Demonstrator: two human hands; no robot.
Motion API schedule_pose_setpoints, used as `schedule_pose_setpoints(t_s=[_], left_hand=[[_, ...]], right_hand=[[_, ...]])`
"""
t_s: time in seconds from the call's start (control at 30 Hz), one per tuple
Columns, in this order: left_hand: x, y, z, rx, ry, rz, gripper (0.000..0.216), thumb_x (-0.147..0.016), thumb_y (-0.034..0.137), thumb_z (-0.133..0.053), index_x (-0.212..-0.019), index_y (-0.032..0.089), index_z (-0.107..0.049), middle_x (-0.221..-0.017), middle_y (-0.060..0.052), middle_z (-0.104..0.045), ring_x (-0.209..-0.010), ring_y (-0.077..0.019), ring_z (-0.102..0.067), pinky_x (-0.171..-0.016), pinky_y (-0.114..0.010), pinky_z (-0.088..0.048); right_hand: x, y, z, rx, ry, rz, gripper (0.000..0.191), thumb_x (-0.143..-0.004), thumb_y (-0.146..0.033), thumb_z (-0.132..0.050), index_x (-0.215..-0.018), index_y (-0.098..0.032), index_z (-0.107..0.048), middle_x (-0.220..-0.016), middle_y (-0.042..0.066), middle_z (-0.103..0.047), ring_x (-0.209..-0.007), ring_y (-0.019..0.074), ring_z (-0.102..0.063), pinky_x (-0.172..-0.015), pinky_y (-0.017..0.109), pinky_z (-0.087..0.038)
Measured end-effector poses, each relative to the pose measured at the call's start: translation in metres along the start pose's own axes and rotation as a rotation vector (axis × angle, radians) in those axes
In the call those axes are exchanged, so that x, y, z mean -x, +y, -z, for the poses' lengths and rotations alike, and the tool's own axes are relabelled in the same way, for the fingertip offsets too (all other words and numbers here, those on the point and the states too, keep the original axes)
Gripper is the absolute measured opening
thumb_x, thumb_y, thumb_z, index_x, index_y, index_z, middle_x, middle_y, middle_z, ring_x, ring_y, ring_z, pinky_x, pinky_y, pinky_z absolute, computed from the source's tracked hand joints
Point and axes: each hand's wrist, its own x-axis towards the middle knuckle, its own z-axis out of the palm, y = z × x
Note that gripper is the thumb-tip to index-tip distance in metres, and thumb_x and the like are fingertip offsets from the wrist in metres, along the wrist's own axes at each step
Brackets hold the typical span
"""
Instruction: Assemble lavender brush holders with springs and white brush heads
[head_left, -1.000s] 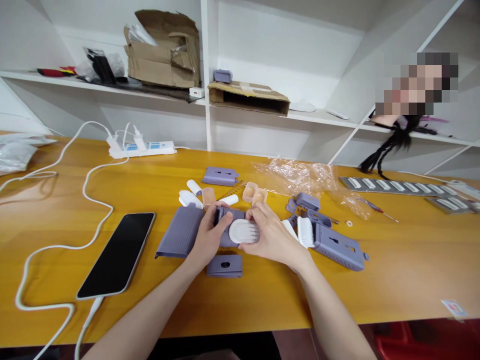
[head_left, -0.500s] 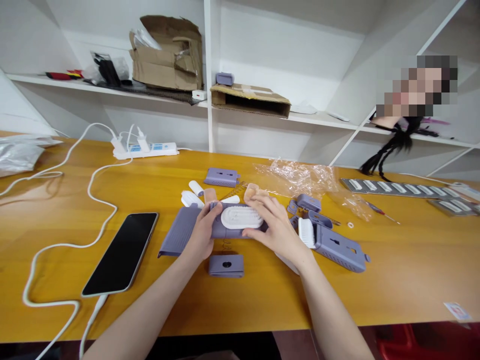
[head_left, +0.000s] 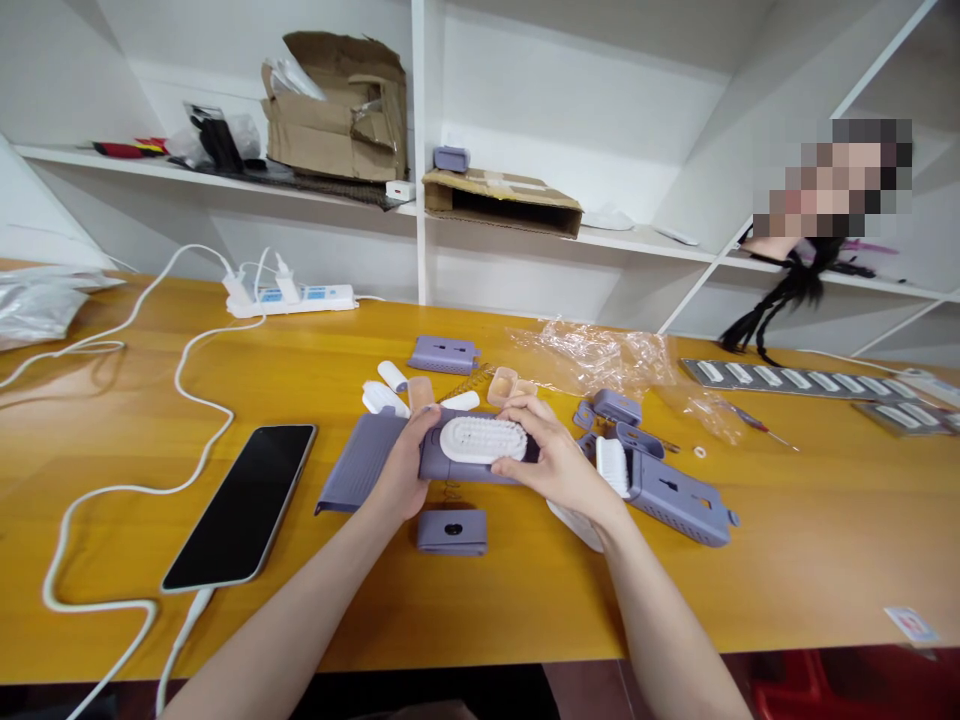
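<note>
Between my hands is a purple plastic case (head_left: 435, 464) with a white oval brush head (head_left: 484, 440) on its upper face, bristles up. My left hand (head_left: 409, 465) grips the case's left end, thumb on top. At the brush head's right end, my right hand (head_left: 551, 450) closes with thumb and fingers around its edge; part of the case is hidden beneath. A ridged purple cover (head_left: 358, 465) lies just left of the case. Nearer me rests a small purple piece (head_left: 452, 532) with a black oval mark. A white part (head_left: 576, 524) shows under my right wrist.
On the right lie another purple housing (head_left: 679, 495), a white brush (head_left: 612, 466), several small purple parts and a screwdriver (head_left: 754, 420). Crumpled clear plastic (head_left: 592, 355) is behind. A phone (head_left: 241, 508) with a white cable lies left; a power strip (head_left: 292, 300) stands at the back.
The brush head and case have tilted slightly, so the bristles show more plainly. My right fingers have drawn back a little toward the brush head's right edge.
</note>
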Motion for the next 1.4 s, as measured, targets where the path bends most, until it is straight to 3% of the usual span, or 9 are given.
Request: schedule_pose_setpoints(t_s=[0.2, 0.37, 0.53, 0.87, 1.13, 1.3, 1.4], left_hand=[[0.001, -0.003, -0.002, -0.055, -0.043, -0.021, 0.031, -0.064, 0.041, -0.068, -0.081, 0.016, -0.061, -0.073, 0.001, -0.065, -0.068, -0.0145, -0.06, -0.063, -0.024, -0.044], [-0.003, -0.003, 0.002, -0.024, -0.008, 0.017, 0.025, -0.069, 0.036, -0.066, -0.085, 0.017, -0.063, -0.075, 0.0, -0.067, -0.068, -0.0137, -0.062, -0.061, -0.022, -0.046], [-0.004, 0.005, 0.003, 0.037, 0.13, 0.015, 0.017, -0.073, 0.03, -0.062, -0.084, 0.018, -0.065, -0.072, 0.001, -0.068, -0.063, -0.0119, -0.062, -0.058, -0.02, -0.048], [-0.008, -0.005, 0.004, 0.007, 0.091, -0.008, 0.023, -0.07, 0.032, -0.065, -0.087, 0.018, -0.064, -0.083, 0.0, -0.07, -0.074, -0.0145, -0.064, -0.067, -0.024, -0.05], [-0.005, 0.0, 0.002, -0.004, 0.104, 0.021, 0.018, -0.074, 0.03, -0.062, -0.086, 0.017, -0.064, -0.078, 0.0, -0.07, -0.066, -0.013, -0.064, -0.061, -0.022, -0.051], [-0.001, 0.008, -0.001, -0.023, 0.09, 0.149, 0.015, -0.078, 0.028, -0.058, -0.083, 0.015, -0.064, -0.07, -0.002, -0.069, -0.057, -0.0124, -0.063, -0.052, -0.02, -0.049], [0.002, 0.011, -0.001, -0.022, 0.086, 0.183, 0.014, -0.078, 0.028, -0.057, -0.085, 0.016, -0.062, -0.069, -0.001, -0.068, -0.056, -0.0123, -0.063, -0.05, -0.021, -0.05]], right_hand=[[0.0, -0.011, -0.001, 0.033, 0.104, 0.035, 0.036, -0.06, -0.017, -0.07, -0.092, -0.022, -0.053, -0.097, 0.004, -0.052, -0.096, 0.0222, -0.049, -0.086, 0.037, -0.04], [0.003, 0.004, 0.01, -0.044, 0.198, 0.011, 0.034, -0.065, -0.023, -0.069, -0.096, -0.022, -0.055, -0.098, 0.004, -0.053, -0.094, 0.0218, -0.052, -0.085, 0.038, -0.04], [0.004, 0.016, 0.017, -0.128, 0.136, -0.077, 0.028, -0.068, -0.027, -0.07, -0.093, -0.02, -0.06, -0.1, 0.005, -0.054, -0.095, 0.0213, -0.054, -0.086, 0.036, -0.04], [0.001, 0.01, 0.002, -0.112, 0.025, -0.07, 0.033, -0.067, -0.024, -0.071, -0.098, -0.023, -0.063, -0.105, 0.005, -0.054, -0.101, 0.0216, -0.053, -0.09, 0.036, -0.039], [0.001, 0.008, 0.006, -0.119, 0.022, -0.098, 0.031, -0.065, -0.023, -0.071, -0.096, -0.023, -0.066, -0.111, 0.005, -0.055, -0.107, 0.0219, -0.051, -0.094, 0.037, -0.035], [-0.003, 0.017, 0.008, -0.335, 0.038, -0.247, 0.012, -0.068, -0.026, -0.068, -0.078, -0.019, -0.069, -0.103, 0.006, -0.058, -0.1, 0.0201, -0.054, -0.089, 0.033, -0.037], [-0.004, 0.025, 0.007, -0.488, 0.065, -0.382, 0.012, -0.067, -0.029, -0.068, -0.07, -0.018, -0.069, -0.098, 0.005, -0.06, -0.093, 0.0188, -0.055, -0.083, 0.03, -0.038]])
